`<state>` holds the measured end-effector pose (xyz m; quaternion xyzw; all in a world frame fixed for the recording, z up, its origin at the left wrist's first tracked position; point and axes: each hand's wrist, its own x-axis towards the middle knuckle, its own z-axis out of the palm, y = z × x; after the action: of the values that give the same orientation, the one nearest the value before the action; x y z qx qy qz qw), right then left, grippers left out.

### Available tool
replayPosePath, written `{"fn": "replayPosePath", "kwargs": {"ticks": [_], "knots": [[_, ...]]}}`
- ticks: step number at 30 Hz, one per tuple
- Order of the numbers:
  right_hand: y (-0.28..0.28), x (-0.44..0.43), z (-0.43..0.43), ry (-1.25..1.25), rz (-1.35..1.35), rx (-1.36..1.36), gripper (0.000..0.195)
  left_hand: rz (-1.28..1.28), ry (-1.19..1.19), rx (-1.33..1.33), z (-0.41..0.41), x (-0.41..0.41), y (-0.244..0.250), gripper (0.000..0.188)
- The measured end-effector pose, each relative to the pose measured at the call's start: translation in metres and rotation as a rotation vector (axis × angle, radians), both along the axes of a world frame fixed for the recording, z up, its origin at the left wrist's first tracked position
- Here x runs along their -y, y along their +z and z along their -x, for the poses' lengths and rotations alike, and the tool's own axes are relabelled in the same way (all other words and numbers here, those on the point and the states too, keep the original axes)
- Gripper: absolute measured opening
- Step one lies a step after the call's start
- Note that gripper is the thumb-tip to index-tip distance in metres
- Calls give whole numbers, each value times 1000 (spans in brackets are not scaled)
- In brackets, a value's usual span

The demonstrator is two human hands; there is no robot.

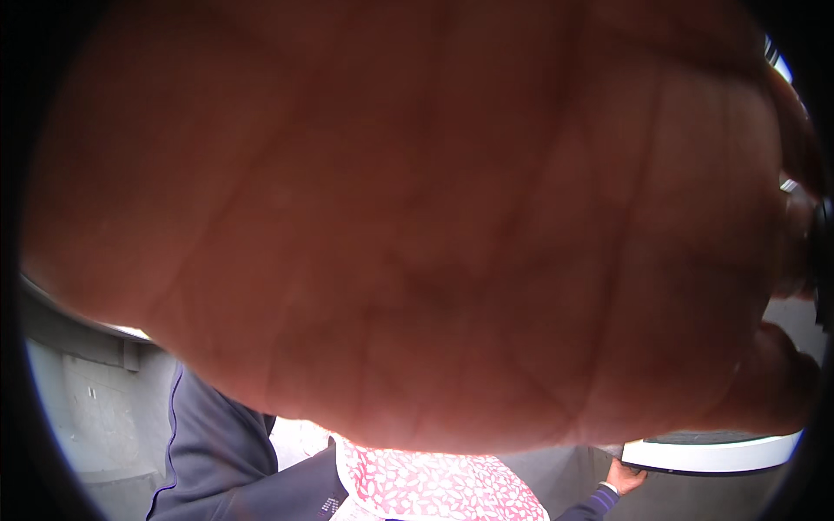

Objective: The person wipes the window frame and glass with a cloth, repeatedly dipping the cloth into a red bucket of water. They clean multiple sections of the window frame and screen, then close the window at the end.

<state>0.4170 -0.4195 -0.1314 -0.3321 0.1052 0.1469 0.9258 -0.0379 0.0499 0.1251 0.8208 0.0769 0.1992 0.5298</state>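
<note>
My left hand (404, 228) fills most of the view, its blurred palm very close to the lens. Its fingers reach towards the right rim, where a black object (822, 260) shows beside them; whether they grip it is unclear. At the lower right, my right hand (627, 478), in a dark cuff with purple stripes, holds the edge of a white-rimmed object (713, 454). The palm hides the rest of that object. Below the palm is a red-and-white floral apron (443, 478) on my front.
Dark grey clothing (218, 443) with purple piping spans the lower left. Behind it stands a pale grey wall (98, 404) with a ledge. More grey surface (567, 469) shows between the apron and my right hand. The palm hides everything ahead.
</note>
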Motion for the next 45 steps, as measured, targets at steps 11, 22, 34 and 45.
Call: {"fn": "replayPosePath", "kwargs": {"ticks": [11, 22, 34, 45], "knots": [[-76, 25, -42, -125, 168, -6, 42, 31, 379, 529, 32, 11, -10, 64], [-99, 44, -31, -115, 291, -9, 54, -337, 1314, -56, 113, -30, -223, 22], [-73, -25, 38, -170, 416, -136, 68, -463, 1222, -170, 104, -45, -216, 7], [-87, -15, 22, -150, 385, -243, 69, 52, 1161, 70, 105, -51, -224, 6]]}}
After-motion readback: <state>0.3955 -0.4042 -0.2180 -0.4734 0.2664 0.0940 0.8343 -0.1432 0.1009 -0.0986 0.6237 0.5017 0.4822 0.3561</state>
